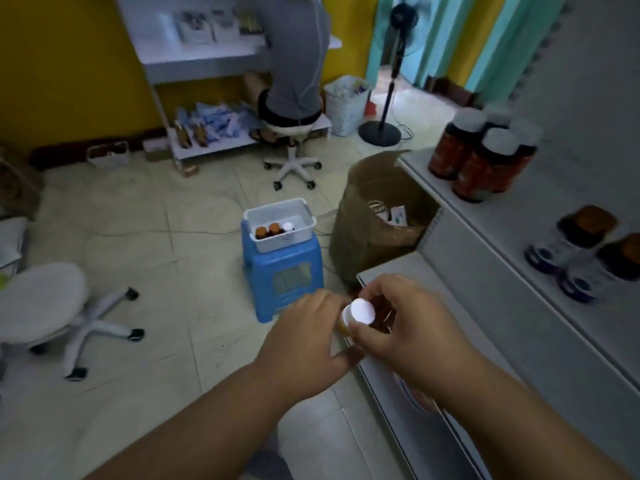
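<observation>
two hands meet low in the middle of the view, over the front corner of a grey shelf (pixel 460 306). the left hand (pixel 308 337) curls its fingers round the amber body of a small bottle (pixel 346 323). the right hand (pixel 408 327) grips the white cap (pixel 363 310), thumb below it and fingers bent over it. the bottle is held in the air between both hands, tilted so the cap faces the camera, just above the shelf's corner.

off to the left a white stool (pixel 41 299) stands on the tiled floor (pixel 156 237). just past the hands is a blue stool (pixel 282 271) with a white basket (pixel 277 211) on top. three bottles (pixel 273 230) stand in the basket, two with brown caps and one with a white cap. right of it, against the shelf unit, stands an open brown bag (pixel 367 216) with packets inside.

on the higher shelf at right are blurred purple-labelled jars (pixel 571 265). farther back a cluster of red jars (pixel 485 161) with white lids stands upright.

at the far wall a person (pixel 294 64) sits facing a white rack (pixel 194 53). a white bin (pixel 346 105) and a black fan (pixel 391 81) stand to the right.
</observation>
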A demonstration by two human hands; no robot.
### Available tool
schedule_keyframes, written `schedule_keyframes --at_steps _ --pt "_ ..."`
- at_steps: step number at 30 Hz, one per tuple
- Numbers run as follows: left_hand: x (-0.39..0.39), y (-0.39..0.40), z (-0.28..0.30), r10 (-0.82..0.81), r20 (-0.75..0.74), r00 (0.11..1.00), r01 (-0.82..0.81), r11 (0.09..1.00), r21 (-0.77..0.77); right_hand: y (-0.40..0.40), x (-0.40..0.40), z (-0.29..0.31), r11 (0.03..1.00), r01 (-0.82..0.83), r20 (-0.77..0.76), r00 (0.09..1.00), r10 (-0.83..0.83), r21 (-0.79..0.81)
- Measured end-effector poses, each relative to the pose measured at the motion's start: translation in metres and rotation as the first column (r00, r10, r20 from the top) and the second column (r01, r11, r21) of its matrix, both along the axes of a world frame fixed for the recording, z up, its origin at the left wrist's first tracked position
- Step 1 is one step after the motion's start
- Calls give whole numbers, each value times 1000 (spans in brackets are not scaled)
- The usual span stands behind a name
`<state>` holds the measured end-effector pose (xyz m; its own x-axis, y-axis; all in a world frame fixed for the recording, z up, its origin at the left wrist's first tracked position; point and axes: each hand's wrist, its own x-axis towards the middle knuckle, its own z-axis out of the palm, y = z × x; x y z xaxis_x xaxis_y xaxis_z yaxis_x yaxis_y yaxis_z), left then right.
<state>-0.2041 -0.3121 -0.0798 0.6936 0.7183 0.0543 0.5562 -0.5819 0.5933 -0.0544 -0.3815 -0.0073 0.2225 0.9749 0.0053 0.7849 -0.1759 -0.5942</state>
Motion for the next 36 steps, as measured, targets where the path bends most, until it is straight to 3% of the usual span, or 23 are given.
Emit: schedule_keyframes --at_steps 8,17,20,29,36 --pt "-51 175 -17 97 -147 984 -91 995 45 184 -44 -20 998 -43 -67 997 40 -50" --pt "-7 342 -92 192 -258 947 -164 978 126 369 5 -103 992 -61 -67 996 54 -107" --pt "6 391 -123 249 -300 921 -236 969 80 435 20 -137 984 -82 -70 995 72 -155" --pt "8 484 -243 320 -475 820 -401 913 -78 582 15 -294 944 -115 -36 993 109 -309" --pt "-11 515 -319 242 -495 835 -345 930 -128 638 -16 -419 890 -44 -2 999 48 -453"
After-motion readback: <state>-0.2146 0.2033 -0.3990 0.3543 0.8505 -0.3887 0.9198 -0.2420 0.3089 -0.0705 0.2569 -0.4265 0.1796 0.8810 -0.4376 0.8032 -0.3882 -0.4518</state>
